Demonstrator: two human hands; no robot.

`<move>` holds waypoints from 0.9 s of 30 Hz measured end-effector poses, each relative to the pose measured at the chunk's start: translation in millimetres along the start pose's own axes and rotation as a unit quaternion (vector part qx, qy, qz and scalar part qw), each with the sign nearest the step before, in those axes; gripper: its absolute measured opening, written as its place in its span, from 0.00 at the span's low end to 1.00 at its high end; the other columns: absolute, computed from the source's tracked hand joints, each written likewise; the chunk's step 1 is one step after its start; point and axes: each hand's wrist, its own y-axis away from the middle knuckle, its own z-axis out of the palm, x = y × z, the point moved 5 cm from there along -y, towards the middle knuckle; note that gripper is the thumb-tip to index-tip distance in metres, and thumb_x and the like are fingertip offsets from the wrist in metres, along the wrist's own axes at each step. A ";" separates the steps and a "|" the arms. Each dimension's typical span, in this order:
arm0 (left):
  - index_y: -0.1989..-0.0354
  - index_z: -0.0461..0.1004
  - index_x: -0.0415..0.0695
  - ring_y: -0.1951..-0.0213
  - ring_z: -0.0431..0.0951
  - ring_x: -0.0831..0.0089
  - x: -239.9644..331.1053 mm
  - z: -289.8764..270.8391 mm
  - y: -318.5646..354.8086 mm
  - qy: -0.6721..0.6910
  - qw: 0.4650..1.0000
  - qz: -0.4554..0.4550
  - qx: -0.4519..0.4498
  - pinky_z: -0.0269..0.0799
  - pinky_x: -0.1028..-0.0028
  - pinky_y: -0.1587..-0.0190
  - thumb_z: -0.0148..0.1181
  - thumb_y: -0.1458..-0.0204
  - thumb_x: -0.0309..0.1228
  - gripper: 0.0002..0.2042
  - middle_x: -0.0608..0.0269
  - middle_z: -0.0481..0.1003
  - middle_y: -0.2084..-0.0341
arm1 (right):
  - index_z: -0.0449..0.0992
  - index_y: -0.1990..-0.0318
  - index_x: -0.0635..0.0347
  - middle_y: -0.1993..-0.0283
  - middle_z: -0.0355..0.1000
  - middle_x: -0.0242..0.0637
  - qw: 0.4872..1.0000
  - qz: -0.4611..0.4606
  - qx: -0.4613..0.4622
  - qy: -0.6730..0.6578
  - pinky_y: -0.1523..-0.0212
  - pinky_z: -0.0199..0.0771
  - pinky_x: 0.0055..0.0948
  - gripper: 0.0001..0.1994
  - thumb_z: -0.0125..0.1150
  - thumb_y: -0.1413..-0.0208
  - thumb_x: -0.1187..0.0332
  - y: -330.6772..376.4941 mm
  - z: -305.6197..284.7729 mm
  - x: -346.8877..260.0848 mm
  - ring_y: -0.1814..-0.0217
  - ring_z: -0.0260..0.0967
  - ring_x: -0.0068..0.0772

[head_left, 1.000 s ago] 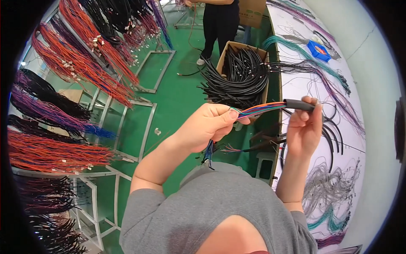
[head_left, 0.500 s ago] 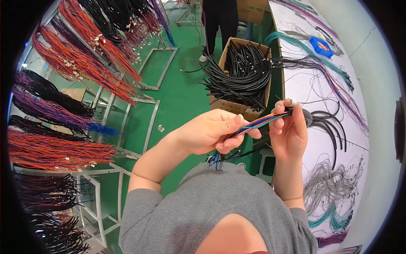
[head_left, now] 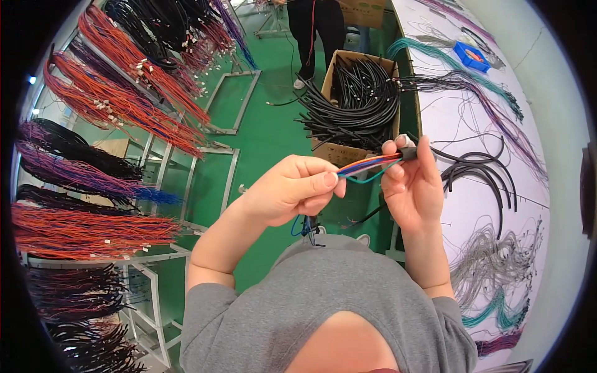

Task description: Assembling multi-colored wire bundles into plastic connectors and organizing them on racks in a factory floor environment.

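Note:
A bundle of coloured wires (head_left: pixel 368 165), orange, blue, pink and green, stretches between my two hands in front of my chest. My left hand (head_left: pixel 298 189) is closed round it, thumb on top, and blue wire ends (head_left: pixel 305 229) dangle below that fist. The fingers of my right hand (head_left: pixel 413 180) pinch a short black sleeve (head_left: pixel 408 153) where the wires run in. One green wire bows away from the others between the hands. Something white shows at a right fingertip; I cannot tell what it is.
Ahead, a cardboard box (head_left: pixel 388 68) holds many black cables (head_left: pixel 367 99). On the right, a white table (head_left: pixel 448 118) carries loose wires, curved black tubes (head_left: pixel 482 171) and a blue bin (head_left: pixel 471 57). Racks of hanging wire bundles (head_left: pixel 93 227) line the left. A person (head_left: pixel 316 31) stands beyond the box.
My left hand has shifted slightly left, and my right hand has drawn a little left with the sleeve. The green wire now bows out from the bundle.

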 end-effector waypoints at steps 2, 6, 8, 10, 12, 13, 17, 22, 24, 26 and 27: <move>0.72 0.68 0.38 0.86 0.52 0.86 3.1 2.8 3.9 -0.079 0.997 -0.007 -0.010 0.49 0.85 0.83 0.46 0.50 0.34 0.11 0.75 0.57 0.89 | 0.66 0.65 0.65 0.63 0.66 0.41 0.998 0.001 -0.006 0.062 0.79 0.59 0.16 0.18 0.38 0.45 0.57 1.3 -2.0 3.7 0.77 0.61 0.18; 0.69 0.67 0.35 0.85 0.55 0.85 0.7 4.4 4.4 -0.129 0.988 -0.086 -0.025 0.50 0.85 0.82 0.46 0.50 0.32 0.11 0.72 0.60 0.86 | 0.67 0.65 0.66 0.64 0.65 0.39 0.992 0.005 0.023 0.121 0.79 0.57 0.16 0.16 0.42 0.46 0.60 3.5 -8.2 5.5 0.77 0.60 0.18; 0.69 0.66 0.35 0.85 0.53 0.86 3.1 5.0 3.5 -0.165 0.984 -0.065 -0.026 0.48 0.85 0.83 0.45 0.50 0.32 0.10 0.73 0.59 0.86 | 0.67 0.65 0.66 0.64 0.65 0.39 0.994 -0.008 -0.009 0.109 0.79 0.57 0.17 0.16 0.42 0.46 0.60 3.7 -3.8 3.0 0.76 0.60 0.18; 0.71 0.66 0.37 0.86 0.50 0.87 5.8 0.6 3.1 -0.083 0.994 -0.069 0.005 0.44 0.85 0.84 0.45 0.49 0.33 0.10 0.75 0.56 0.87 | 0.66 0.66 0.66 0.64 0.64 0.39 0.995 -0.049 -0.010 0.086 0.79 0.57 0.18 0.16 0.42 0.46 0.60 3.5 -1.4 -1.5 0.76 0.58 0.20; 0.73 0.66 0.39 0.86 0.48 0.87 7.7 -0.2 1.2 -0.046 0.997 -0.055 0.008 0.42 0.84 0.85 0.46 0.50 0.33 0.10 0.77 0.54 0.88 | 0.66 0.67 0.66 0.64 0.63 0.38 0.989 -0.118 0.007 0.092 0.78 0.57 0.19 0.15 0.42 0.46 0.60 3.9 -1.0 -6.2 0.77 0.57 0.20; 0.73 0.66 0.39 0.87 0.47 0.87 8.9 -2.6 -0.8 -0.041 0.998 -0.038 0.035 0.42 0.85 0.85 0.46 0.50 0.34 0.10 0.77 0.53 0.89 | 0.66 0.67 0.65 0.65 0.63 0.37 0.986 -0.117 0.034 0.115 0.78 0.57 0.19 0.14 0.42 0.46 0.61 3.9 -3.8 -4.1 0.77 0.56 0.21; 0.71 0.67 0.39 0.87 0.49 0.88 5.0 -1.8 -6.2 -0.121 0.990 -0.017 0.073 0.43 0.85 0.85 0.45 0.49 0.35 0.11 0.77 0.54 0.89 | 0.66 0.66 0.65 0.66 0.64 0.37 0.983 -0.122 0.033 0.133 0.76 0.60 0.21 0.14 0.45 0.48 0.61 3.2 -10.4 2.8 0.75 0.60 0.23; 0.60 0.65 0.36 0.83 0.54 0.87 3.0 5.3 -15.3 -0.259 0.960 0.058 0.086 0.50 0.85 0.82 0.42 0.48 0.32 0.13 0.75 0.58 0.85 | 0.64 0.66 0.62 0.69 0.63 0.37 0.978 -0.139 0.081 0.130 0.77 0.59 0.20 0.11 0.44 0.47 0.62 5.0 -26.4 -6.1 0.76 0.61 0.22; 0.56 0.63 0.36 0.83 0.60 0.81 12.4 6.9 -19.6 -0.417 0.886 0.159 0.123 0.56 0.82 0.82 0.46 0.50 0.27 0.13 0.69 0.62 0.85 | 0.62 0.65 0.60 0.71 0.63 0.36 0.979 -0.131 0.060 0.141 0.80 0.59 0.20 0.10 0.44 0.47 0.63 5.1 -25.2 -10.6 0.78 0.61 0.22; 0.56 0.63 0.38 0.83 0.64 0.72 24.6 25.3 -13.8 -0.662 0.642 0.360 0.143 0.59 0.76 0.81 0.50 0.56 0.22 0.16 0.61 0.64 0.84 | 0.61 0.66 0.60 0.70 0.64 0.37 0.972 -0.137 0.075 0.175 0.82 0.58 0.18 0.09 0.44 0.47 0.64 5.7 -24.6 -15.1 0.80 0.60 0.22; 0.61 0.66 0.37 0.82 0.65 0.64 22.3 26.6 -15.1 -0.697 0.613 0.344 0.141 0.61 0.72 0.80 0.52 0.61 0.19 0.15 0.55 0.64 0.83 | 0.61 0.66 0.60 0.70 0.64 0.37 0.971 -0.150 0.083 0.166 0.82 0.58 0.18 0.09 0.44 0.47 0.64 5.9 -23.9 -16.8 0.80 0.60 0.22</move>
